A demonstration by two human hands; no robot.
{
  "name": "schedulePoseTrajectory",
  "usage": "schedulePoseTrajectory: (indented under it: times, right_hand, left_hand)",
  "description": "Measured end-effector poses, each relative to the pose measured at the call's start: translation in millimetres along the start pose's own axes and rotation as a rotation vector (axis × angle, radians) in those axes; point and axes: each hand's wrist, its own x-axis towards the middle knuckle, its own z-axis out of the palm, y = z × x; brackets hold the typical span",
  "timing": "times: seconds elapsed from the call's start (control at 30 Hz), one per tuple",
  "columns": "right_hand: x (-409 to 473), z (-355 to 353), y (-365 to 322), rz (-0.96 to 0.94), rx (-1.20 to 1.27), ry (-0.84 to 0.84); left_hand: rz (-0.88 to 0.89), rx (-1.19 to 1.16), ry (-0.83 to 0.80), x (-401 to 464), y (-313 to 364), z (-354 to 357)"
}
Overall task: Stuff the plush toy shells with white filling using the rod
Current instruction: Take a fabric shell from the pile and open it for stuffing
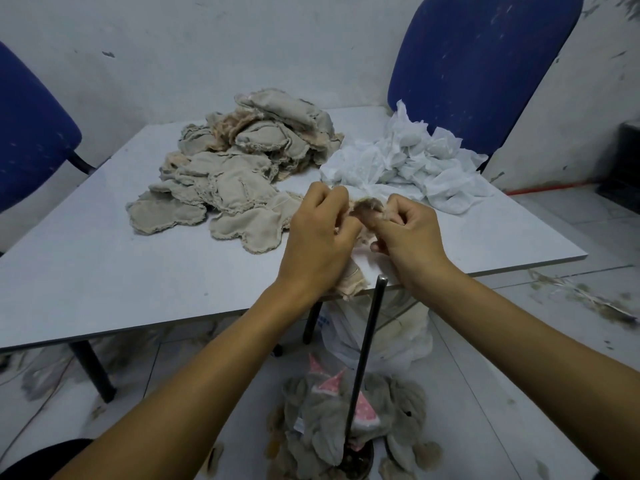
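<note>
Both hands work one plush shell [366, 206] at the table's near right edge. My left hand [320, 233] grips its left side with curled fingers. My right hand [405, 230] pinches its right side, where brownish fur shows between the hands. A beige flap of the shell [353, 284] hangs below my left wrist. A dark metal rod [365, 355] stands upright below the table edge, untouched, its foot among grey plush pieces [349, 424] on the floor. White filling bags [408, 164] lie on the table behind my hands.
A large pile of flat beige shells [239, 168] covers the middle of the grey table [104, 271]. Blue chairs stand at the far right [478, 64] and far left [27, 126]. A white bag [381, 337] sits under the table. Fluff litters the floor.
</note>
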Motion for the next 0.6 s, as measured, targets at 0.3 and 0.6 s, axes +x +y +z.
schedulePoseTrajectory:
  times: [0.3,0.6]
  right_hand:
    - [-3.0,-7.9,-6.3,-0.086,0.009,-0.265]
    - [-1.1,-19.1,-20.7,-0.139,-0.551,-0.408]
  left_hand:
    - [-0.618,-0.866,-0.244,13.6,1.1,-23.6]
    - [-0.635,-0.738,-0.235,14.2,-2.2,-41.3]
